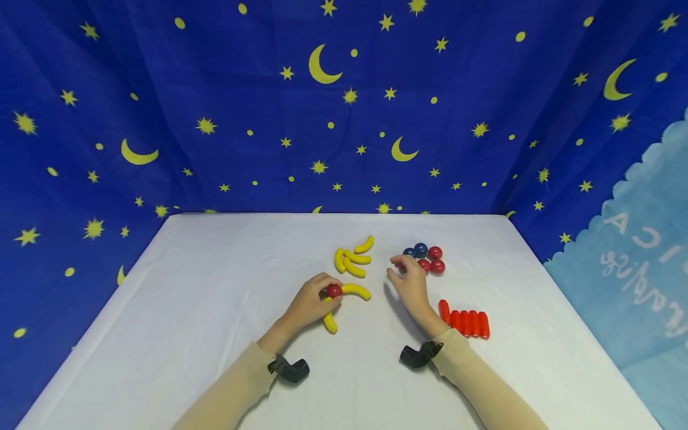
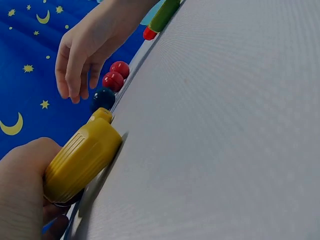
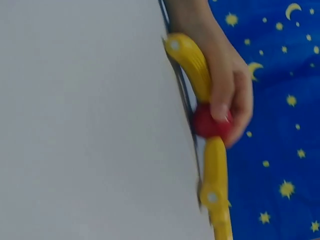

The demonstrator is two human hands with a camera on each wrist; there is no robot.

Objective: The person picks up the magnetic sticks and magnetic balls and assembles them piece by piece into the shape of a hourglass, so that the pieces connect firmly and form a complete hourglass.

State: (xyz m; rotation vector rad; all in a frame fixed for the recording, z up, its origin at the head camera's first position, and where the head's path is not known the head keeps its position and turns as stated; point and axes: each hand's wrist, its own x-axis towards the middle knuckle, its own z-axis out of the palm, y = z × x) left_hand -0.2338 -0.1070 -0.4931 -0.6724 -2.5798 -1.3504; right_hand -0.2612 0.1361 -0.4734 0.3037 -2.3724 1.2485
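Yellow bananas (image 1: 353, 260) number 6; left hand (image 1: 312, 303) pinches 1 red ball (image 1: 334, 291) (right hand's (image 1: 409, 284) grip spread).

My head cam looks down and forward over the white table (image 1: 215, 298). Both wrist cams sit low at the tabletop, close in, rolled sideways; each catches the opposite hand, and all three share the red ball (image 1: 334, 291).

Beige sleeves (image 1: 236, 388), black wrist cameras (image 1: 290, 369)
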